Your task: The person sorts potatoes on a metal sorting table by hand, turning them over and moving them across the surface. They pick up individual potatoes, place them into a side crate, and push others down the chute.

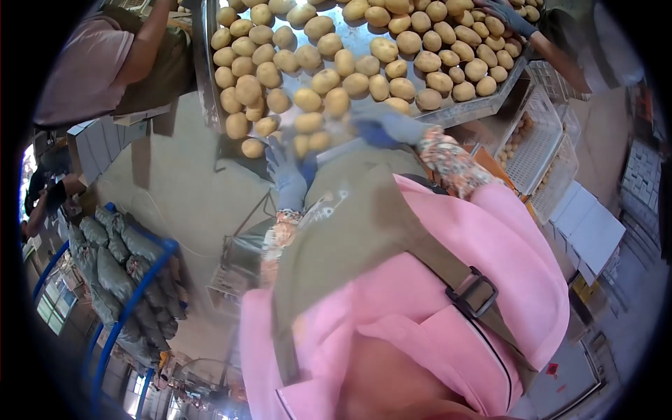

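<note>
Potatoes [325, 80] lie spread over a metal sorting table [360, 45] in front of me. My left hand [285, 176], in a grey-blue glove, is at the table's near edge with its fingers stretched out beside a potato [253, 148]. Potatoes [308, 122] between my hands look smeared by motion. My right hand [388, 127], gloved the same way, reaches over the near edge close to the potatoes there. Its fingers are blurred, and I cannot tell whether they hold one.
A co-worker's gloved hand [507, 15] rests among potatoes at the table's far right. Another person's arm [145, 45] is at the left. White plastic crates [535, 143] with potatoes stand on the right. Filled sacks [115, 262] sit behind a blue rail [140, 297] at lower left.
</note>
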Demonstrator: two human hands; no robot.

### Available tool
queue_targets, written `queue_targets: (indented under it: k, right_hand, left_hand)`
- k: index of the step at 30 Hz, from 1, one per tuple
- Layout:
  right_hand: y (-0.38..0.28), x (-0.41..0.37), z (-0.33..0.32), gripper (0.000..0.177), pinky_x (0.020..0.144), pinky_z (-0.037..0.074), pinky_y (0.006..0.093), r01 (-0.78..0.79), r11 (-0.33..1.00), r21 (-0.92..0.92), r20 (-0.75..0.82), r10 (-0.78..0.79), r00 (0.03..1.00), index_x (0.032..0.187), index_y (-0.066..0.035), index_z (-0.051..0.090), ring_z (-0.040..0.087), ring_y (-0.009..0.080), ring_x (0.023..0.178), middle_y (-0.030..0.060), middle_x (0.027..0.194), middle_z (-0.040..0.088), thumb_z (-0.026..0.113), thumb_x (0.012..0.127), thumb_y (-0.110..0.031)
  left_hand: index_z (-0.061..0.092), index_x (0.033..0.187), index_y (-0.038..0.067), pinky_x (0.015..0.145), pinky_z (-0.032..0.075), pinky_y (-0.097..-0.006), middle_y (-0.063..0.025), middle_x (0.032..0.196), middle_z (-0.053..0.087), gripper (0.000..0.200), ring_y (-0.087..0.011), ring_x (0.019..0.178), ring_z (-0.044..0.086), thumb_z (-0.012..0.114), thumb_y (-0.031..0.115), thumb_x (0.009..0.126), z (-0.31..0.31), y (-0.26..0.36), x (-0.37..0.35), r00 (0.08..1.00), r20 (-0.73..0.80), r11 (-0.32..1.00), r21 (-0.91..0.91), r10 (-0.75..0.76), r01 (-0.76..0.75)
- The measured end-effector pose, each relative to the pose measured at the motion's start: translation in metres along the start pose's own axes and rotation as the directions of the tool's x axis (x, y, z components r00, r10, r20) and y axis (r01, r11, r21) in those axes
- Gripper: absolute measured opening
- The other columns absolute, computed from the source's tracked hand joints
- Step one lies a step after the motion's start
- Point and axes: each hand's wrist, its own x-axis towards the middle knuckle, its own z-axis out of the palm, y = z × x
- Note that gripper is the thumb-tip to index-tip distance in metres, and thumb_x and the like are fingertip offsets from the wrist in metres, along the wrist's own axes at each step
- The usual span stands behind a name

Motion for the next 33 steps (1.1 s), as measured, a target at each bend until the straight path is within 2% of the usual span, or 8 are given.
queue_targets:
  k: [4,8,14,16,18,21,27,33]
  right_hand:
    - [-0.039,-0.050,-0.033,0.032,0.084,0.050,0.0326,-0.091,0.955,-0.284,-0.547,-0.084,0.833,0.124,-0.018,0.059,0.058,0.0206,0.097,0.0064,0.113,0.058,0.051,0.093,-0.018]
    - [0.028,-0.035,-0.030,0.034,0.110,0.031,0.0420,-0.046,0.269,-0.962,-0.162,-0.428,0.889,0.121,-0.021,0.063,0.052,0.0289,0.122,0.0098,0.128,0.058,0.042,0.094,-0.014]
    - [-0.037,-0.018,0.014,0.031,0.093,0.046,0.0340,-0.001,0.937,-0.350,-0.192,-0.071,0.979,0.121,-0.005,0.060,0.059,0.0243,0.111,0.0155,0.120,0.061,0.055,0.093,-0.018]
    - [-0.001,0.001,-0.012,0.031,0.081,0.050,0.0310,0.160,0.259,-0.953,-0.076,-0.712,0.698,0.120,-0.013,0.061,0.064,0.0202,0.092,0.0117,0.107,0.066,0.057,0.091,-0.023]
    - [0.013,-0.008,-0.040,0.033,0.078,0.051,0.0334,0.203,-0.105,-0.973,0.227,-0.546,0.806,0.120,-0.012,0.061,0.065,0.0243,0.093,0.0126,0.110,0.065,0.059,0.089,-0.022]
    - [-0.031,0.027,-0.047,0.030,0.079,0.050,0.0320,-0.047,0.753,-0.656,-0.179,-0.096,0.979,0.116,-0.014,0.065,0.064,0.0213,0.091,0.0095,0.104,0.067,0.055,0.092,-0.030]
    - [-0.071,0.172,0.044,0.052,0.080,0.050,0.0400,0.413,0.435,-0.800,-0.026,-0.713,0.701,0.133,-0.012,0.049,0.061,0.0323,0.095,0.0155,0.114,0.057,0.061,0.087,-0.032]
    - [-0.010,0.131,0.126,0.052,0.113,0.010,0.0603,0.351,0.045,-0.935,0.313,-0.355,0.881,0.141,-0.015,0.042,0.021,0.0432,0.140,0.0103,0.146,0.039,0.048,0.092,-0.032]
  left_hand:
    - [0.027,0.149,0.014,0.112,0.018,-0.0552,-0.0237,0.155,0.011,0.077,-0.0481,0.140,0.013,0.057,0.048,0.087,-0.006,0.003,0.002,0.992,-0.051,0.982,-0.154,-0.115,0.106]
    - [0.030,0.148,0.018,0.110,0.020,-0.0570,-0.0198,0.153,0.021,0.071,-0.0459,0.138,0.020,0.055,0.046,0.088,-0.003,0.013,0.032,0.945,-0.304,0.991,-0.021,0.118,-0.130]
    - [0.029,0.148,0.018,0.111,0.023,-0.0537,-0.0199,0.150,0.029,0.073,-0.0448,0.136,0.025,0.058,0.045,0.087,-0.024,0.026,0.010,0.977,0.198,0.996,-0.060,0.076,-0.066]
    - [0.029,0.148,0.015,0.111,0.026,-0.0495,-0.0201,0.148,0.033,0.072,-0.0414,0.135,0.030,0.058,0.042,0.088,-0.004,0.000,-0.004,0.998,0.013,0.971,-0.232,0.063,-0.058]
    - [0.029,0.147,0.009,0.111,0.027,-0.0444,-0.0217,0.146,0.035,0.072,-0.0389,0.134,0.033,0.058,0.039,0.088,0.010,-0.024,-0.014,1.000,-0.014,0.944,-0.330,0.016,-0.020]
    - [0.027,0.144,-0.002,0.111,0.028,-0.0395,-0.0262,0.144,0.035,0.071,-0.0371,0.134,0.035,0.055,0.035,0.091,0.007,-0.037,-0.020,0.997,-0.052,0.960,-0.278,-0.051,0.034]
    - [0.025,0.143,-0.007,0.105,0.035,-0.0338,-0.0222,0.141,0.040,0.069,-0.0271,0.126,0.044,0.055,0.030,0.093,0.018,-0.039,-0.002,0.983,0.053,0.780,-0.601,-0.178,0.174]
    - [0.023,0.141,-0.009,0.086,0.043,-0.0258,-0.0070,0.114,0.053,0.064,-0.0140,0.099,0.050,0.053,0.026,0.096,-0.009,-0.018,0.014,0.967,0.149,0.474,-0.849,-0.206,0.232]
